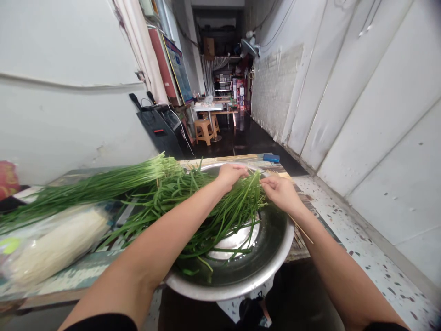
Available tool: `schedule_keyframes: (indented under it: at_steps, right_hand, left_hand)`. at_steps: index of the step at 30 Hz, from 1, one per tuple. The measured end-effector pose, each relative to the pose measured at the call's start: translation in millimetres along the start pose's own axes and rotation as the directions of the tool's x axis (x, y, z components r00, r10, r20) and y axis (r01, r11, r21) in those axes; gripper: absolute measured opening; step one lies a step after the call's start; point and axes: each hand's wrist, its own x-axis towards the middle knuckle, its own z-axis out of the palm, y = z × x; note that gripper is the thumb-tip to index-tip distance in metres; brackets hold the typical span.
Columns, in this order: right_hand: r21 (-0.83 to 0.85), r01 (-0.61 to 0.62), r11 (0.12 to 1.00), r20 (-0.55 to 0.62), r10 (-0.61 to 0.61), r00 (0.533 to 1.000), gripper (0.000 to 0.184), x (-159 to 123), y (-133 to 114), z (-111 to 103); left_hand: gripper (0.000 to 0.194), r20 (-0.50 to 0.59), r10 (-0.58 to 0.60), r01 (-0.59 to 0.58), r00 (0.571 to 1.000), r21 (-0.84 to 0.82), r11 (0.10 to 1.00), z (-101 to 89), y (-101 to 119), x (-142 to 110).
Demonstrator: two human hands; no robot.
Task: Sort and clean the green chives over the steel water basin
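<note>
A bunch of garlic chives (241,202) lies in and across a wide metal basin (287,262), with the pale cut ends gathered at the far right rim. My left hand (232,177) pinches at those ends from the left, its fingertips pressed together around some chive stems. Just to the right, my right hand (279,191) is closed on a thin bamboo skewer (303,231), whose rear end sticks out below the wrist. The skewer's front end meets the stems and is partly hidden by the fingers.
Another large pile of chives (113,181) lies left of the basin on the worn wooden table (220,158). A clear bag of pale food (58,243) rests nearer me. More skewers (299,243) lie beside the basin. A small blue box (271,158) sits at the far edge.
</note>
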Motion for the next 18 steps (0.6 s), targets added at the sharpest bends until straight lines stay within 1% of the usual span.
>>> schedule_keyframes:
  at_steps: [8, 13, 18]
  right_hand:
    - [-0.018, 0.005, 1.000, -0.004, -0.006, 1.000, 0.024, -0.4, 0.0, -0.2]
    - [-0.032, 0.008, 0.999, -0.010, -0.009, 1.000, 0.025, -0.6, -1.6, -0.6]
    - [-0.015, 0.018, 1.000, -0.007, -0.018, 1.000, 0.025, -0.7, -1.4, 0.1]
  left_hand:
    - [0.016, -0.003, 0.001, -0.001, 1.000, 0.000, 1.000, 0.1, -1.3, 1.5]
    - [0.020, -0.008, -0.015, 0.015, 1.000, -0.011, 1.000, -0.2, -1.7, 2.4]
    - [0.025, -0.041, -0.008, 0.009, 0.999, 0.043, 0.999, -1.1, -3.7, 4.0]
